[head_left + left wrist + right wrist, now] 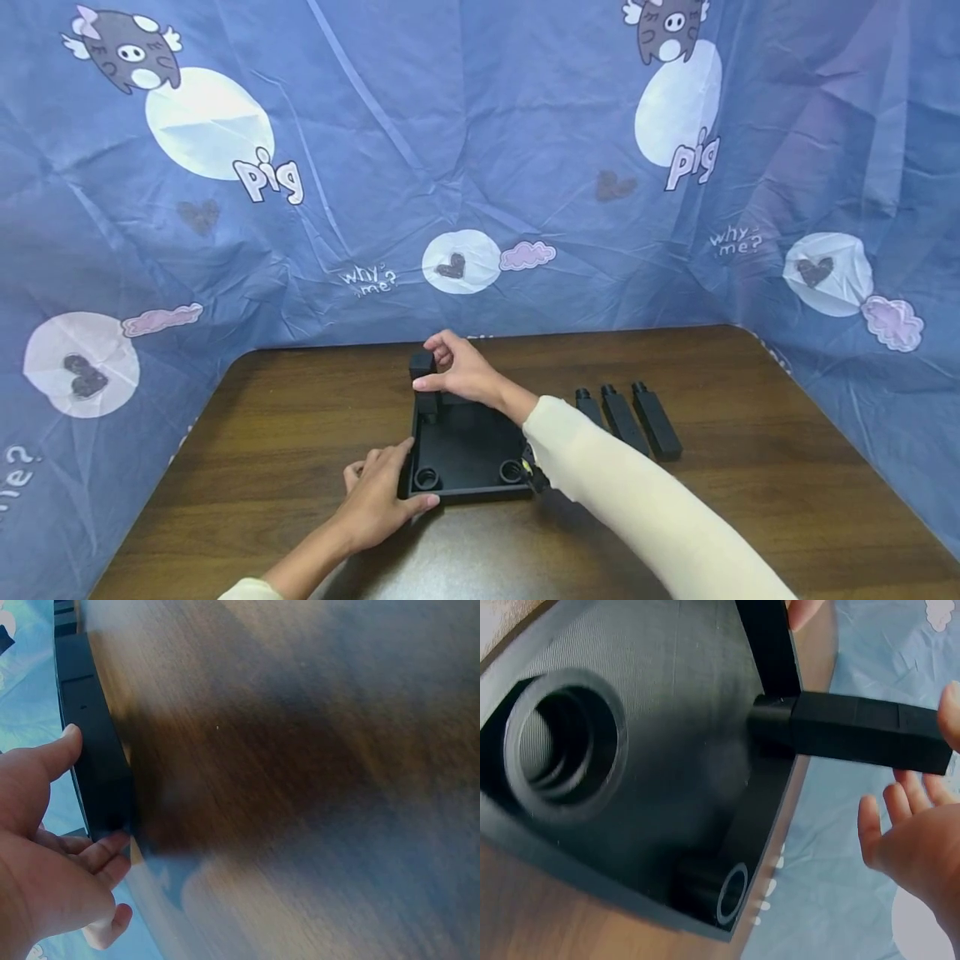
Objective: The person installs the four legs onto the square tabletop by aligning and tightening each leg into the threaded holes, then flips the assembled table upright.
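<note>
Sleeve point(637, 496) is crossing lower right; center: right fingers point(444, 336) are pinching leg point(859, 729); lower center: left hand point(378, 498) is pinching tray point(472, 442) corner.

Right arm point(622, 492) outstretched, fingers point(444, 338) curled, left arm point(307, 557) lower (thumb point(422, 503) spread)

Right hand point(922, 836): on outer end of black leg point(866, 729) | inner end: meets socket point(771, 716) of black tray point(679, 769)

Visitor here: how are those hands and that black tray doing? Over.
Left hand touching black tray at near-left corner. Right hand holding black post upright at far-left socket; depth unclear. Three other posts lie right, apparently not in the way.
</note>
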Demonstrator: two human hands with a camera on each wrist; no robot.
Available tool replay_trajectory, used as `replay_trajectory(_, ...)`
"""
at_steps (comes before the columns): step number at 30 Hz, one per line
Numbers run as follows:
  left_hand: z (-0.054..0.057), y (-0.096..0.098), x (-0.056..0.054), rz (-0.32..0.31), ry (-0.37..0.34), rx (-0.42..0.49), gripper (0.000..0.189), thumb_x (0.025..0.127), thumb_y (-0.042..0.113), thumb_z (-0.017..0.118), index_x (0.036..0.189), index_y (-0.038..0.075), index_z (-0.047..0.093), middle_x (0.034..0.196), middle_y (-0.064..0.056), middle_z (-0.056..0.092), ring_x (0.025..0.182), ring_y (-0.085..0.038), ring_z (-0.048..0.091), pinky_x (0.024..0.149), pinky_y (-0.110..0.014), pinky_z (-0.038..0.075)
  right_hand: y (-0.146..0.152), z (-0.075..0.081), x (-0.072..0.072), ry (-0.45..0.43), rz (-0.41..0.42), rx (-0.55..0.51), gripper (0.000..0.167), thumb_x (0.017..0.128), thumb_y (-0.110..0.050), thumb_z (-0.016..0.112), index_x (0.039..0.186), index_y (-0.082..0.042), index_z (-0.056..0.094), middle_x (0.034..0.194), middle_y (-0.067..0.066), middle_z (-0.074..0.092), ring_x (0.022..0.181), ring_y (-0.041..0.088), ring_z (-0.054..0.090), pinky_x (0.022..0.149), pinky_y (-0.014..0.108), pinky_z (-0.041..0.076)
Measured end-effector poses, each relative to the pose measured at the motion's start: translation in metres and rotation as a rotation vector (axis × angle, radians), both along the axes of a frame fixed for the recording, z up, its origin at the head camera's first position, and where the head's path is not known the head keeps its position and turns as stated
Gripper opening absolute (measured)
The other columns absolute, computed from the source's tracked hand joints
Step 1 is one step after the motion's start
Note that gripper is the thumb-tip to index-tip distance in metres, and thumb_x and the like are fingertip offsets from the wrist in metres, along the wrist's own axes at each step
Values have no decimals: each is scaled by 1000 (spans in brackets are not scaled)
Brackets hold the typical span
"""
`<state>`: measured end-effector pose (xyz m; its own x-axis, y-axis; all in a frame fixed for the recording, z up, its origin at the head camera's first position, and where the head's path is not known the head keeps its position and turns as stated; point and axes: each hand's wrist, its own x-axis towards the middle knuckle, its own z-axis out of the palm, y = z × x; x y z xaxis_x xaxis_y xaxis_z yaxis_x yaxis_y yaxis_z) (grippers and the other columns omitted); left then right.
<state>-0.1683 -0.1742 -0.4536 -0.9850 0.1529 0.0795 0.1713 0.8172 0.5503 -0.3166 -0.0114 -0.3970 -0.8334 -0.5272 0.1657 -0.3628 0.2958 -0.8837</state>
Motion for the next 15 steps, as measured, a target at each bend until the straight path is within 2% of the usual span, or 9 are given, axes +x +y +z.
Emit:
replay_trajectory(4,0,0,0,8,-6,-6,85,75,38,84,141,-1,46,127,-16,57,116,-31,47,93,-54,20,6,4,-3,-45,61,10,57,83,-13,78,135,-10,56,133,7,56,112,22,52,91,35,47)
replay_trajectory(9,1,-1,1,4,3,-7,85,75,38,84,141,-1,46,128,-16,57,116,-30,47,92,-55,21,8,7,-6,-30,120,62,53,89,-11,70,140,-17,55,141,3,53,121,21,50,94,38,46)
replay_trajectory(13,1,0,1,1,-4,-1,86,75,39,83,141,-1,46,127,-16,57,115,-30,47,93,-55,20,6,9,-5,-10,112,106,46,93,-7,64,137,-19,59,138,2,56,113,19,51,89,33,44)
replay_trajectory(15,1,0,1,3,-8,-1,86,76,39,83,141,-1,46,126,-16,57,115,-30,47,93,-54,20,5,8,-4,-10,98,105,43,93,-5,63,135,-17,60,132,5,59,106,19,53,83,32,46)
